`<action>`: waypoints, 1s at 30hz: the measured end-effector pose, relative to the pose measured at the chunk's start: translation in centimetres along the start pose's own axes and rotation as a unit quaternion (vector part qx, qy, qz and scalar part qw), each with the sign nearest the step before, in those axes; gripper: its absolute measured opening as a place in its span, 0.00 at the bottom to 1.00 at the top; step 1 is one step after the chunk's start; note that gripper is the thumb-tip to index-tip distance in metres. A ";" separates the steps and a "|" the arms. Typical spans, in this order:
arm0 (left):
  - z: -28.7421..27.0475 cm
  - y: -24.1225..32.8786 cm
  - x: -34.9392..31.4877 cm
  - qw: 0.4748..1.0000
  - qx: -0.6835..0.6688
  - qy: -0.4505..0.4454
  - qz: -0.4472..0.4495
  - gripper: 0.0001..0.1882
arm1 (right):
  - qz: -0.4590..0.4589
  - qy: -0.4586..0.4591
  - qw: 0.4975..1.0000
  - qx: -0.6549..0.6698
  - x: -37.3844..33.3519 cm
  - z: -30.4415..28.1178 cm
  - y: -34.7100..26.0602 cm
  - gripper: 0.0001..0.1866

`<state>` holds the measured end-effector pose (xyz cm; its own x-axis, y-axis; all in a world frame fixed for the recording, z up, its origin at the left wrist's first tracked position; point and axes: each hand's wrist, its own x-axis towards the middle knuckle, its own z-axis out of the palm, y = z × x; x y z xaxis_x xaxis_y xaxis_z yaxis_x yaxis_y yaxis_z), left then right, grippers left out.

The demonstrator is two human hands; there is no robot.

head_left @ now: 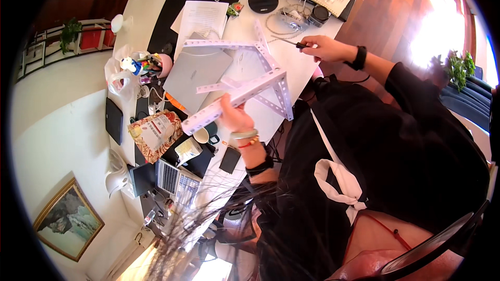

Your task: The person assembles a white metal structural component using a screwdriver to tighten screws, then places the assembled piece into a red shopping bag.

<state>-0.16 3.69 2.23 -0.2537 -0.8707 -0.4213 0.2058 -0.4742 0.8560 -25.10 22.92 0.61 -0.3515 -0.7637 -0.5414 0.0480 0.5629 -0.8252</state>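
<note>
Frame of long white metal bars with holes [260,84] is up over the white table [298,65] and the flat grey laptop [200,75]. The left hand [237,117] wraps around one bar. The right hand [324,49] curls around a thin screwdriver with a black handle [300,45], its tip near the frame. Some bars look joined at corners, so that part seems done; I cannot tell if any screws are loose or missing
</note>
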 end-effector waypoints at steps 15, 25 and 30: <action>-2.0 1.2 3.4 0.998 0.003 -0.031 -0.049 0.13 | -0.417 0.028 0.797 -0.437 1.5 -2.4 -5.5 0.06; -1.7 1.1 2.8 0.999 0.005 -0.024 -0.036 0.12 | -0.463 -0.043 0.734 -0.495 3.2 -2.4 -10.1 0.04; 0.0 1.4 1.8 0.999 0.021 -0.021 -0.033 0.12 | -0.334 -0.208 0.767 -0.506 4.4 -2.9 -12.2 0.07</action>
<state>-0.31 1.51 2.64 -0.3053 -0.8307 -0.4655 0.1471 -0.5241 0.8388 -29.92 13.62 8.78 0.3574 -0.9050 -0.2308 -0.8383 -0.2020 -0.5064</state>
